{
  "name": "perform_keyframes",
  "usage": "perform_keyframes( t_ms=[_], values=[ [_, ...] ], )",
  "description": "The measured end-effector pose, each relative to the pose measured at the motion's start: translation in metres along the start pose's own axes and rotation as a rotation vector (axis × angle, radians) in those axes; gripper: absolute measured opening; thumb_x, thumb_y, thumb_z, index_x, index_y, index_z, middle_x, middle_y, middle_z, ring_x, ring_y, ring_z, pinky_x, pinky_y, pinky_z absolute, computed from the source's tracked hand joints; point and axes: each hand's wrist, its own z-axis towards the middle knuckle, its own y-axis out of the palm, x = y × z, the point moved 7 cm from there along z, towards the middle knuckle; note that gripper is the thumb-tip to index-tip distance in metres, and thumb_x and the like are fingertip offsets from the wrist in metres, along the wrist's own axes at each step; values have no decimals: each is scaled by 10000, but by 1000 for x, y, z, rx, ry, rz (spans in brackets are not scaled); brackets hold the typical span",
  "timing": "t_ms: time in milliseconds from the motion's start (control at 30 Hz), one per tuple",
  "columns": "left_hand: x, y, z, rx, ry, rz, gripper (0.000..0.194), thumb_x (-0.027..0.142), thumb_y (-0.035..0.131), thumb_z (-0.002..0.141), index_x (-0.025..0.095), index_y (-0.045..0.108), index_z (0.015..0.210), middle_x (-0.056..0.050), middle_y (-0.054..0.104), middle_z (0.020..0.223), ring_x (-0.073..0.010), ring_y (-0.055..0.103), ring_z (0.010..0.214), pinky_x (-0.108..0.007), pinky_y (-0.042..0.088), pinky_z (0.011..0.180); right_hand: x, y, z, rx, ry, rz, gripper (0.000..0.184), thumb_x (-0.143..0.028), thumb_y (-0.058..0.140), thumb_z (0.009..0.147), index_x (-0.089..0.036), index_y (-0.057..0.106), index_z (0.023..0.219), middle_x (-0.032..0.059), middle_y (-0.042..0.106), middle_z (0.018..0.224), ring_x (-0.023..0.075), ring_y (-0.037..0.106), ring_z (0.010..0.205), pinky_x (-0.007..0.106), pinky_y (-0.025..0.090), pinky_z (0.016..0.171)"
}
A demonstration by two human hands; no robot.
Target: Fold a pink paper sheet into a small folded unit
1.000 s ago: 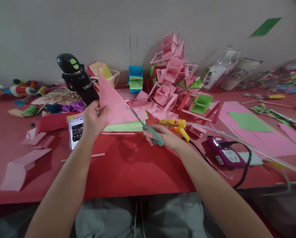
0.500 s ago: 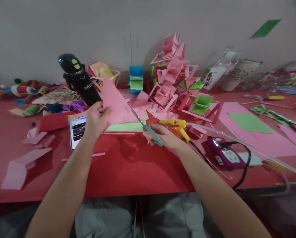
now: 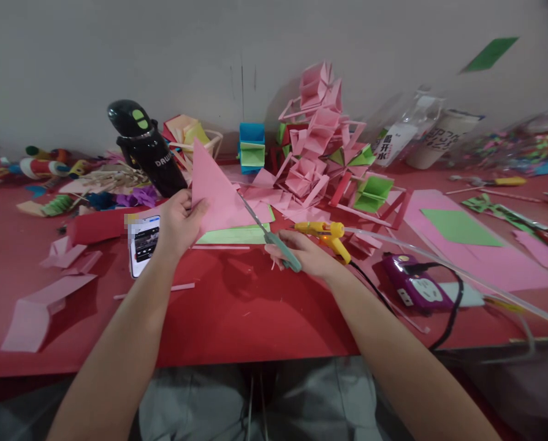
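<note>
My left hand [image 3: 178, 222] pinches the lower left edge of a pink paper triangle [image 3: 215, 193] and holds it upright above the red table [image 3: 237, 306]. Green-handled scissors [image 3: 274, 237] are gripped in my right hand [image 3: 301, 252], and their blades run along the triangle's right edge. A light green sheet [image 3: 232, 235] lies flat under the pink paper. A phone [image 3: 143, 244] with a lit screen rests just left of my left hand.
A yellow glue gun [image 3: 327, 234] lies right beside my right hand; its black cord runs to a purple power strip [image 3: 414, 286]. A black bottle [image 3: 146, 149] stands behind the left hand. Pink and green folded paper shapes [image 3: 322, 147] pile up at the back. Paper scraps [image 3: 35, 312] litter the left.
The pink triangle and my left hand have shifted slightly to the right, and the scissors have crept a little along the paper's edge.
</note>
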Motion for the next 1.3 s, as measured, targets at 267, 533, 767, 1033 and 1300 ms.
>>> perform_keyframes(
  t_ms=[267,533,767,1033,1300],
  values=[
    [-4,2,1,-20,-13,-57,172,347,688,794,196,648,865,-40,711,771,-188,675,705,-279,509,584,-2,0,0,-1,-21,-67,373,-529,705,824,-199,536,791,-28,590,618,116,539,560,251,406,542],
    [-6,2,0,-46,-83,-115,164,319,746,741,199,656,808,-21,704,734,-188,659,698,-281,504,611,2,-3,2,36,-47,-106,388,-516,739,800,-202,513,775,-47,564,572,103,514,510,228,382,482],
    [-14,4,0,-84,-114,-181,161,307,753,741,202,678,836,-22,718,771,-178,648,665,-284,499,623,2,-1,1,31,-18,-78,387,-505,754,787,-202,513,775,-48,550,599,108,528,531,244,403,513],
    [-13,2,0,-68,-142,-173,232,358,769,734,181,676,851,-24,723,759,-169,641,658,-264,491,611,-4,1,-4,-3,40,45,431,-583,696,807,-191,518,807,-38,529,643,105,497,563,266,386,573],
    [-12,5,-2,-87,-129,-190,202,334,764,755,181,685,862,-26,733,794,-157,649,669,-255,495,627,-3,0,-4,3,59,44,409,-566,697,811,-194,528,791,-32,539,624,108,484,555,273,351,575]
  ],
)
